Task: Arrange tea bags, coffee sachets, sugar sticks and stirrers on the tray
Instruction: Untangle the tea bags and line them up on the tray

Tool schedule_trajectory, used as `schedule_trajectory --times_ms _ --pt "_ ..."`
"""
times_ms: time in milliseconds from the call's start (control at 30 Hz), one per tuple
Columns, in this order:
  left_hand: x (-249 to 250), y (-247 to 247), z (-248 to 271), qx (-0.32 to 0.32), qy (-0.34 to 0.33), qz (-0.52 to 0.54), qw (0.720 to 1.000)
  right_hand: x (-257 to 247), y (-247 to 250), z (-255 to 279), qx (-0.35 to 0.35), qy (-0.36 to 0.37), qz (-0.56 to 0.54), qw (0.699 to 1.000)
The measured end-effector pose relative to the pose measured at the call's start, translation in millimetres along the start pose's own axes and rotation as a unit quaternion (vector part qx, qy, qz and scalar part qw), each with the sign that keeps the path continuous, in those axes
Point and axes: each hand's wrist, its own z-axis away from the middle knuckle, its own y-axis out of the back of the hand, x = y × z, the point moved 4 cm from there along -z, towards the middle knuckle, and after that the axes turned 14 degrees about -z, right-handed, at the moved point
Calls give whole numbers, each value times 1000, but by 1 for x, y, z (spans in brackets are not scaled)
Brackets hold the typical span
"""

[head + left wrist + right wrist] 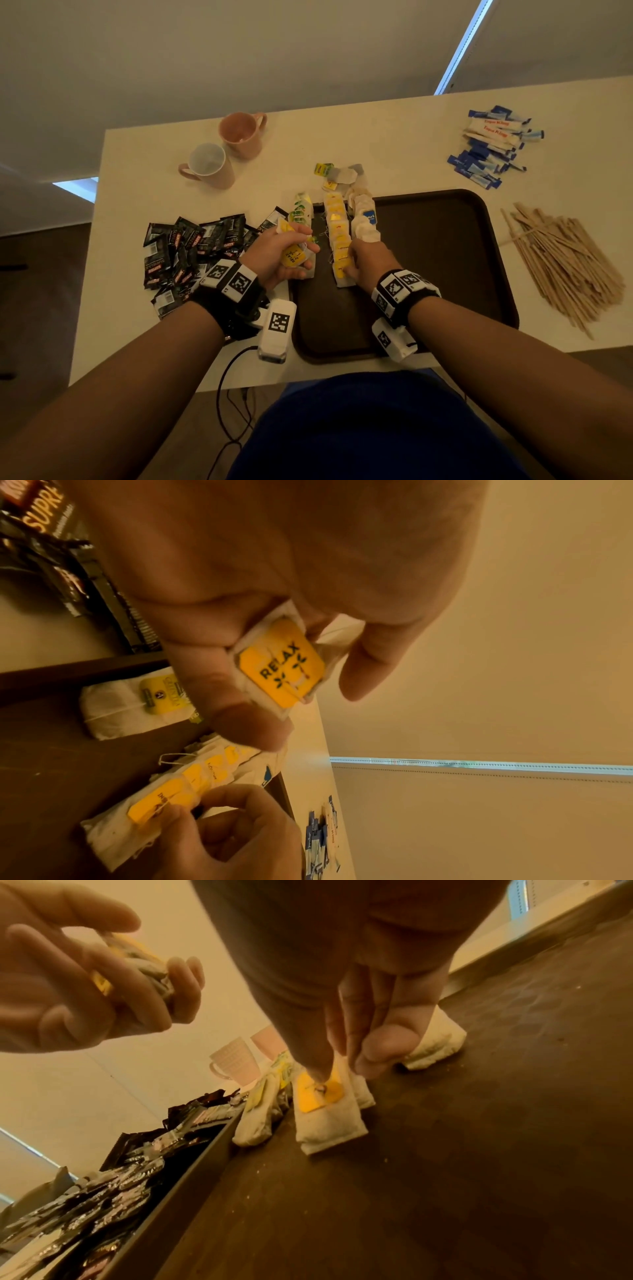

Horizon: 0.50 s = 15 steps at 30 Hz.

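A dark brown tray (pixel 445 274) lies in front of me. Along its left part run three rows of tea bags: green-tagged (pixel 301 209), yellow-tagged (pixel 337 226) and white with a blue tag (pixel 364 219). My left hand (pixel 301 253) hovers over the tray's left edge and grips a small stack of yellow "RELAX" tea bags (pixel 281 664). My right hand (pixel 349 263) pinches the top of the nearest tea bag (pixel 322 1112) in the yellow row, thumb on its tag, with the bag's lower end resting on the tray.
Black coffee sachets (pixel 191 253) are heaped left of the tray. Blue and white sugar sticks (pixel 493 144) lie far right, wooden stirrers (pixel 565 260) right of the tray. Two pink mugs (pixel 239 133) stand at the back left. Loose tea bags (pixel 342 174) sit beyond the tray.
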Motion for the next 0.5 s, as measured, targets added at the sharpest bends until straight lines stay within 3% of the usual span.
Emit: schedule_trajectory --times_ms 133,200,267,367,500 --pt "1 -4 3 -26 -16 -3 1000 -19 26 12 76 66 -49 994" --pt "1 -7 5 -45 -22 -2 999 -41 46 23 135 146 -113 973" --pt "2 -10 7 -71 -30 -2 997 -63 63 32 151 208 -178 950" --pt "6 -15 12 -103 -44 -31 993 -87 72 36 83 266 -187 942" --pt "7 -24 16 -176 -62 -88 979 -100 67 37 -25 288 -125 949"
